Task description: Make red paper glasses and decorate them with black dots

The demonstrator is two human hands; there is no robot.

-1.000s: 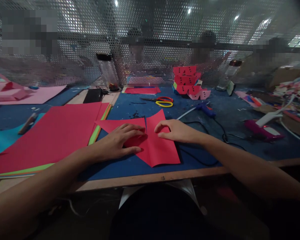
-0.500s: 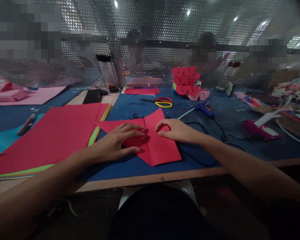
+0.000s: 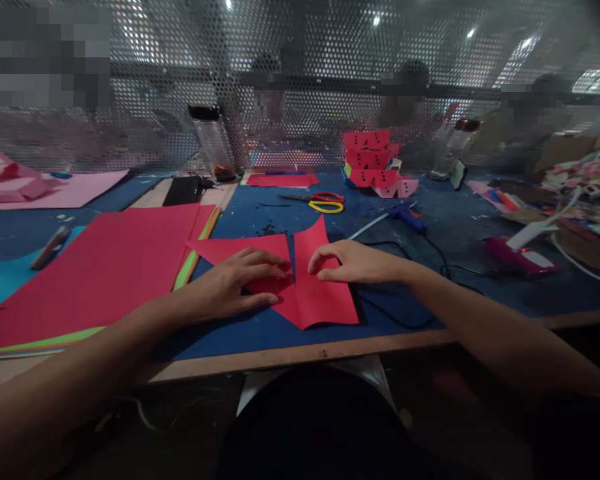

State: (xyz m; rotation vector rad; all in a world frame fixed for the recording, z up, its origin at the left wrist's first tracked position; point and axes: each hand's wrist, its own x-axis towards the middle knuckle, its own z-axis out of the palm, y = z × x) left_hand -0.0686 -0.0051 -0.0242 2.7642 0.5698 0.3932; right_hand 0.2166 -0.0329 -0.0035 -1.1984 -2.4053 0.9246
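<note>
A folded red paper sheet lies on the blue mat near the table's front edge. My left hand rests flat on its left half, fingers stretched out and pressing down. My right hand sits on the right half beside the centre fold, thumb and forefinger curled together in a pinch at the crease. The two hands nearly touch at the fold.
A stack of large red and green sheets lies to the left. Scissors, a glue gun with its cable, a pile of red paper pieces and a bottle stand farther back. A perforated screen closes the rear.
The paper's right flap has shifted slightly, and my right fingers have slid a little left toward the fold. The left hand has stayed put.
</note>
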